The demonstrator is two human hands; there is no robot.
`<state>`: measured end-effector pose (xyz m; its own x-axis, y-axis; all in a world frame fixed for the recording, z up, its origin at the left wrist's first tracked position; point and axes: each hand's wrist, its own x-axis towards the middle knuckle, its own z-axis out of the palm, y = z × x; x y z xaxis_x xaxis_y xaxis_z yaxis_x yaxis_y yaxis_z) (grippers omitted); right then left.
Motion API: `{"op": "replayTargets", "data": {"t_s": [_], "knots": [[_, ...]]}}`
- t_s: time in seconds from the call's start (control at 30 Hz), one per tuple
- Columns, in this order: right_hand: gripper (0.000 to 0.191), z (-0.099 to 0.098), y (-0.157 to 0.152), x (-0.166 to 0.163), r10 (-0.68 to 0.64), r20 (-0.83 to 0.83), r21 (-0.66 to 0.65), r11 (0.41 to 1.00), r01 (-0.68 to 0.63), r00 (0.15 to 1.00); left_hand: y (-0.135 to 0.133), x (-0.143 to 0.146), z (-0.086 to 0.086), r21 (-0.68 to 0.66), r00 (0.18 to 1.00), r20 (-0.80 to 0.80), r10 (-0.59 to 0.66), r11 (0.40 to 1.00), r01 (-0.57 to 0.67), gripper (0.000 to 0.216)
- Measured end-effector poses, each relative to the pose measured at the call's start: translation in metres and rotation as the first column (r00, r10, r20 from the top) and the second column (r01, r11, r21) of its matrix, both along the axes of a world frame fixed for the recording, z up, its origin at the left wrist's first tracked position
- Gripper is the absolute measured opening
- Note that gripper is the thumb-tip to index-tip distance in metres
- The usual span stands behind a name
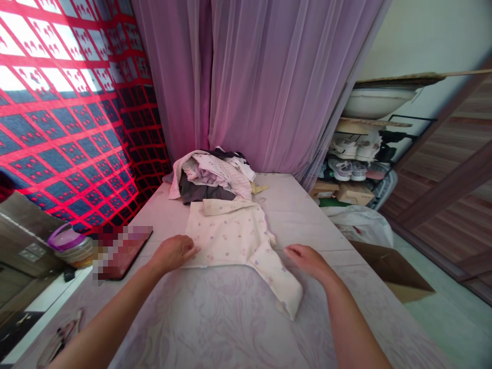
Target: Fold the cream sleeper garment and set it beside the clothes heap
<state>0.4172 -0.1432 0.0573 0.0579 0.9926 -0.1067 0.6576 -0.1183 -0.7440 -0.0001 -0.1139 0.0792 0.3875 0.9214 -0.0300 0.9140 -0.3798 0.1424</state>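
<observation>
Shirt (230, 236) lies partly under left fingers (189, 251), beside right fingers (295, 250).

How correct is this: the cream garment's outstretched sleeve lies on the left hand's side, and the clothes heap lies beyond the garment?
Wrong side: the head view shows the outstretched sleeve of the cream garment nearer the right hand. The clothes heap does lie beyond it.

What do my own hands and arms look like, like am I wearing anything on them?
Your left hand and right hand are ungloved, with no visible watch or bracelet. Both forearms are bare; no sleeves show.
</observation>
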Motion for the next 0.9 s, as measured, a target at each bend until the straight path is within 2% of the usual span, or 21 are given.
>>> {"op": "replayTargets", "data": {"t_s": [0.07, 0.13, 0.2, 0.27, 0.4, 0.53, 0.73, 0.9], "knots": [[0.027, -0.002, 0.018, -0.001, -0.076, 0.151, 0.06, 0.996, 0.068, 0.986, 0.021, -0.005, -0.002, 0.06, 0.986, 0.047, 0.162, 0.984, -0.165, 0.039], [0.027, -0.007, 0.034, -0.005, -0.141, 0.234, 0.091, 0.988, 0.123, 0.962, 0.047, -0.009, -0.004, 0.1, 0.948, 0.096, 0.304, 0.944, -0.313, 0.036], [0.028, -0.017, 0.046, -0.008, -0.177, 0.227, 0.146, 0.978, 0.146, 0.958, 0.073, -0.012, -0.005, 0.082, 0.91, 0.118, 0.398, 0.909, -0.408, 0.043], [0.029, -0.03, 0.053, -0.01, -0.207, 0.184, 0.242, 0.957, 0.16, 0.961, 0.096, -0.014, -0.005, 0.064, 0.889, 0.118, 0.443, 0.89, -0.452, 0.05], [0.034, -0.053, 0.056, -0.006, -0.262, 0.169, 0.368, 0.911, 0.186, 0.95, 0.132, -0.012, -0.006, 0.076, 0.892, 0.095, 0.442, 0.89, -0.449, 0.056], [0.034, -0.059, 0.055, -0.004, -0.276, 0.199, 0.391, 0.902, 0.182, 0.94, 0.152, -0.007, -0.008, 0.082, 0.92, 0.051, 0.39, 0.916, -0.393, 0.059], [0.032, -0.055, 0.056, -0.006, -0.296, 0.196, 0.377, 0.903, 0.207, 0.935, 0.166, -0.009, 0.001, 0.115, 0.914, -0.009, 0.405, 0.909, -0.402, 0.032], [0.034, -0.058, 0.053, -0.006, -0.299, 0.188, 0.384, 0.899, 0.21, 0.936, 0.163, -0.011, 0.007, 0.162, 0.887, -0.004, 0.461, 0.876, -0.454, 0.035]]}}
